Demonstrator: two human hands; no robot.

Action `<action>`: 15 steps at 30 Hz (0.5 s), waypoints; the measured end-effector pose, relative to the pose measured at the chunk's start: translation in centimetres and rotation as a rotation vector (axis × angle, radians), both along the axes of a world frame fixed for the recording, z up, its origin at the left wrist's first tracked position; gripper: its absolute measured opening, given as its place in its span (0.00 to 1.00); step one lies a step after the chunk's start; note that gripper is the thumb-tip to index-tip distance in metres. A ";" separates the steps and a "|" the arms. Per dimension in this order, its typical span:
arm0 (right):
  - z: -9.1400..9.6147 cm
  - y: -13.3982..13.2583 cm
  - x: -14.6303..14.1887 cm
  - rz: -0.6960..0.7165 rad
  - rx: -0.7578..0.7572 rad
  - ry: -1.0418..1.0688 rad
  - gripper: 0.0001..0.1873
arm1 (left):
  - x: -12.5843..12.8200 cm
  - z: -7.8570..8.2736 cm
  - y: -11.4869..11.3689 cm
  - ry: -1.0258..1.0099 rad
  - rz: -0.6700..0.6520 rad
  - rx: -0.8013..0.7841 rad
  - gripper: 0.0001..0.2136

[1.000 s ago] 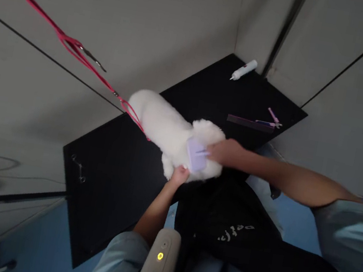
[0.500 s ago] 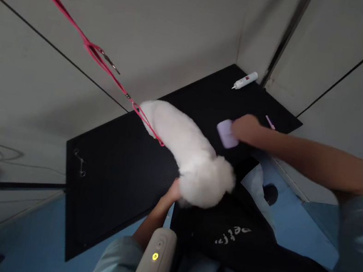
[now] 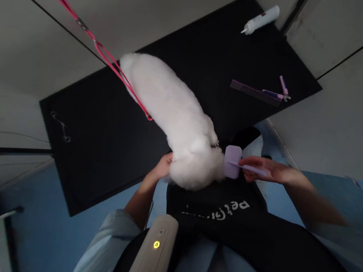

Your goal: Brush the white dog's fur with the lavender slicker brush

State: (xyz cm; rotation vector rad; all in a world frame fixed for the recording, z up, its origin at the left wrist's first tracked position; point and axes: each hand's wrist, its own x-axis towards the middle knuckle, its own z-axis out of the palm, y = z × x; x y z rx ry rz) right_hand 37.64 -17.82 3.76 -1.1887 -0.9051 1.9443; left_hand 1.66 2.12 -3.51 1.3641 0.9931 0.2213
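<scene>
A white, fluffy dog [image 3: 164, 91] is on the black grooming table [image 3: 105, 169], its head at the edge close to my body. My left hand [image 3: 163, 165] holds the side of its head, with the fingers partly hidden in the fur. In my right hand [image 3: 256, 168], closed around the handle, is a lilac slicker brush [image 3: 232, 162]. The brush's flat head is right beside the fur on the dog's head; whether the pins touch it I cannot tell. A pink grooming loop [image 3: 110, 63] runs down from the upper left to the dog's body.
Scissors [image 3: 60, 126] lie on the table's left end. Towards the right are a purple comb [image 3: 250, 92], purple-handled nail clippers [image 3: 284, 89] and a white bottle [image 3: 262, 20] with a nozzle. A pale device with a yellow light [image 3: 155, 258] rises in front of my body.
My right hand has brought the brush from above the table's right part down to the dog's head. The comb and clippers have come into full sight. The view has shifted; my left hand stays at the head.
</scene>
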 end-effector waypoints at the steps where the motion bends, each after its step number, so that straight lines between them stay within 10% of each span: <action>1: -0.5 -0.6 -0.6 0.020 -0.008 -0.015 0.44 | 0.4 -0.4 -1.1 0.002 0.050 0.017 0.13; 8: -6.4 -0.8 -6.0 -0.386 -0.136 -0.589 0.16 | 5.5 -2.6 -7.2 -0.039 0.412 0.164 0.22; 15: 4.0 2.5 -2.8 -1.073 0.506 -0.838 0.14 | 9.0 -2.2 -4.7 -0.105 0.079 0.404 0.27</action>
